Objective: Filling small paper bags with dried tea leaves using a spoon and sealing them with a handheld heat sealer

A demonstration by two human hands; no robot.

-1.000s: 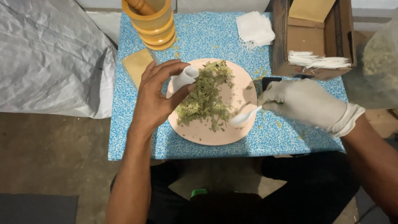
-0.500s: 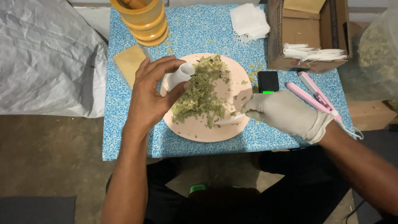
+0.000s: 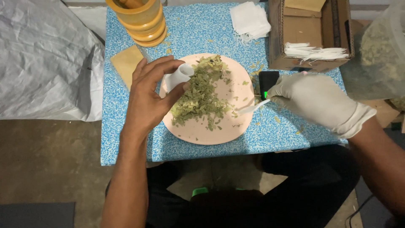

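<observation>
A pale pink plate (image 3: 223, 131) lies on the blue speckled table (image 3: 126, 143) and carries a heap of dried green leaves (image 3: 200, 99). My bare left hand (image 3: 149, 95) holds a small white pouch (image 3: 177, 77) open over the plate's left edge. My right hand (image 3: 314, 99), in a white glove, grips a white spoon (image 3: 253, 107) whose tip rests at the plate's right rim, away from the heap.
Stacked yellow containers (image 3: 141, 21) stand at the table's back. A tan card (image 3: 125, 63) lies behind my left hand. White pouches (image 3: 251, 19) sit near a cardboard box (image 3: 310, 33). A small black scale (image 3: 268, 82) is by the plate. A grey sack (image 3: 42, 59) lies left.
My right hand has drawn the spoon from the leaf heap to the plate's right rim. My left hand keeps the pouch in place.
</observation>
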